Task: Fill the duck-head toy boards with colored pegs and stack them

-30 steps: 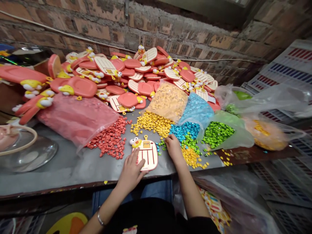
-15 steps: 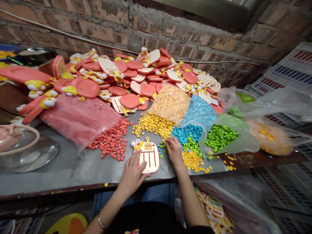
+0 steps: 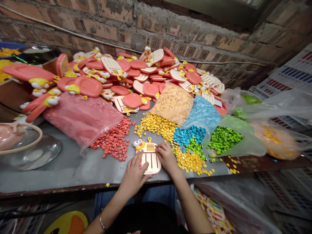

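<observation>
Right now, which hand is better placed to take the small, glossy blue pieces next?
Probably the right hand: it is nearer those blue pieces, while the left hand rests on a rounded cream board.

Bare R hand (image 3: 168, 159) shifted L: was just beside flat cream rounded plastic board w/ red slots (image 3: 152, 166), now at its upper R corner

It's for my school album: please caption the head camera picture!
Left hand on a cream board, right hand at its upper-right corner, between red pieces and yellow pieces.
</observation>
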### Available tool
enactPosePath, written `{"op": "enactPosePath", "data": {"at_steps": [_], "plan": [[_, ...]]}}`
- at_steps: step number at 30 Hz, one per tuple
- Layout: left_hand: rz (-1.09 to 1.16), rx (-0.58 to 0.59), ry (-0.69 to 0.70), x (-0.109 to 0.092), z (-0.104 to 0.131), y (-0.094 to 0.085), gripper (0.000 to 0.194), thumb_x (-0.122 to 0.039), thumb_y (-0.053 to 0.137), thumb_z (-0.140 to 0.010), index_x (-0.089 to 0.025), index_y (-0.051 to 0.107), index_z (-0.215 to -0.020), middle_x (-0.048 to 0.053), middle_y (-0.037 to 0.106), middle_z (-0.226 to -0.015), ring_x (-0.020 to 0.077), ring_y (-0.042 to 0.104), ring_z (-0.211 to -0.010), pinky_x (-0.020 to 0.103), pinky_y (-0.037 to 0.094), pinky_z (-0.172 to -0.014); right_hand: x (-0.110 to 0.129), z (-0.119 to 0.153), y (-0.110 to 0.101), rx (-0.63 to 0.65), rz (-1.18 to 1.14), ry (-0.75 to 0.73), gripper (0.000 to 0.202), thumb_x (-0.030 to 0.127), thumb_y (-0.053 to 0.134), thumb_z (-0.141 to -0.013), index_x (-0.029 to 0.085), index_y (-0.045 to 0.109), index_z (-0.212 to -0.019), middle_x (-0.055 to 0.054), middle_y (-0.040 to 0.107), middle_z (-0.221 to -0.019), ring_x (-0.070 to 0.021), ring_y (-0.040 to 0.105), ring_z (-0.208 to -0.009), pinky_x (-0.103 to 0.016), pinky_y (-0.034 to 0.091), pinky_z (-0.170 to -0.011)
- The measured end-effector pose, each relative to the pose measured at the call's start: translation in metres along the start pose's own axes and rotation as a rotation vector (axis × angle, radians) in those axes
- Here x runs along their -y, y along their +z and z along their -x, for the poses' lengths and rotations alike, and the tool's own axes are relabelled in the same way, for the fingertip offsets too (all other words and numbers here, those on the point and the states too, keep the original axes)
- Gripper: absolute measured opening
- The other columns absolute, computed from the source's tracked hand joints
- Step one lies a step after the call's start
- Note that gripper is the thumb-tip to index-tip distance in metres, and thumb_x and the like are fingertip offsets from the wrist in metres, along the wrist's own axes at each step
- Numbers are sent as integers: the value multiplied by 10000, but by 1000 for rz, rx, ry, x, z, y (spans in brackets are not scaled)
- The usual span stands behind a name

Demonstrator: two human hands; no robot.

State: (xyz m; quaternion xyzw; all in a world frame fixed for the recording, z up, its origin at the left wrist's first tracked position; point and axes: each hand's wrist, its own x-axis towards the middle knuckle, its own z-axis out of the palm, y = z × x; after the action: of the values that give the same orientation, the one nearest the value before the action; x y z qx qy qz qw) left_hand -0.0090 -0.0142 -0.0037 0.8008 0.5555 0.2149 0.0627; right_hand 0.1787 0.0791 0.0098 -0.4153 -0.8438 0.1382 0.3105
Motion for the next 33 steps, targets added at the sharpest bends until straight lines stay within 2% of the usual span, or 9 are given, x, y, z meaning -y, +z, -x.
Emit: {"op": "enactPosePath", "data": {"at_steps": [4,9,12,15,18,21,26,31,33], "plan": [[11,2,-3,-1,0,-1,265,-317,686,-805,-195,600,-1024,181,290,-1516,365,314,-1369,515,383,-1029,6,7,1,23,-70,60,142,91,570,-856,194,635,-784,-55,610,-809,-211,537,-825,-330,467,-728],[11,-12,6,-1,0,0,298,-320,667,-814,-216,614,-1087,162,320,-1511,357,343,-1358,512,386,-1024,20,-3,20,12,-215,61,120,106,574,-841,200,646,-822,-39,639,-799,-190,576,-815,-318,464,-763],[-5,-40,9,1,2,3,434,-347,645,-829,-209,557,-1231,175,348,-1494,350,360,-1350,495,392,-1016,28,-9,22,127,-310,0,160,95,591,-788,205,662,-880,-33,673,-844,-192,602,-866,-344,458,-862],[-19,-91,13,4,3,6,561,-413,630,-835,-154,479,-1309,200,389,-1467,342,393,-1323,490,389,-1011,27,-8,8,285,-466,-20,216,154,620,-774,218,673,-973,-23,698,-911,-189,626,-895,-345,470,-888],[-21,-138,15,3,2,7,561,-430,621,-832,-135,477,-1286,204,425,-1444,332,416,-1305,495,364,-1027,9,-6,-8,117,-499,108,180,209,557,-860,209,682,-988,-42,694,-913,-182,635,-860,-318,503,-803],[-46,-138,21,1,0,4,501,-415,617,-832,-130,516,-1230,213,427,-1439,337,405,-1316,494,342,-1045,-19,-12,-17,-128,-241,214,221,145,498,-877,204,703,-934,-70,670,-920,-200,610,-902,-336,489,-816],[-75,-105,29,-1,-1,1,382,-410,611,-839,-148,577,-1116,219,391,-1461,356,383,-1329,504,349,-1036,-47,-22,-17,15,38,243,236,57,504,-825,191,688,-763,-56,642,-863,-179,589,-814,-295,483,-762],[-46,-108,1,-1,0,2,385,-397,658,-804,-170,597,-1109,201,410,-1456,357,387,-1328,509,355,-1036,-34,-18,-16,-157,-136,152,156,127,528,-877,190,670,-868,-62,653,-888,-187,609,-868,-315,493,-792],[-48,-105,-2,-1,0,2,392,-396,665,-797,-171,598,-1111,200,410,-1456,356,388,-1330,509,358,-1036,-24,-17,-10,-143,-205,120,136,132,551,-876,198,670,-881,-59,663,-910,-190,611,-896,-328,495,-808]]}}
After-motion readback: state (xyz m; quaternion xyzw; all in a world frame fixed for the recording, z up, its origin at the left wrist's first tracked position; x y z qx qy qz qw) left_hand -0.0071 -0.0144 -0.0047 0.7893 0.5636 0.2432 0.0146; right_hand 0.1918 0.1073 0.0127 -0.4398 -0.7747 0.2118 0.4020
